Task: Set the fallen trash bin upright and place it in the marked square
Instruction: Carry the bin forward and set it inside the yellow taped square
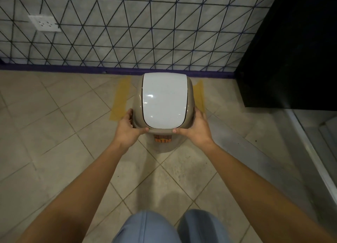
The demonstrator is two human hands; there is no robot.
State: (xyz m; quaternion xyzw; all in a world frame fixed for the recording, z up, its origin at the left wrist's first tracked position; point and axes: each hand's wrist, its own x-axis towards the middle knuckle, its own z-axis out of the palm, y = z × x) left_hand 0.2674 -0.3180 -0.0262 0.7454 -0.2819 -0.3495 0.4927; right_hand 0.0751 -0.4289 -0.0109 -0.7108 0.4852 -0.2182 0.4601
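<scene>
Upright swing-lid trash bin [165,115] gripped at the rim, left hand [127,128] and right hand [196,128] clamped on opposite sides, between yellow tape strips [120,98] of the marked square. Best lowered level, centred inside the tape, before letting go.

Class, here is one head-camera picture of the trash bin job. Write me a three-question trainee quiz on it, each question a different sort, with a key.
1. True or false: the trash bin lies on its side.
2. Which hands grip it? A left hand only; B right hand only; C both.
3. Fill in: yellow tape shows on the floor on ___ sides of the bin.

Key: 1 false; 2 C; 3 both.
</scene>
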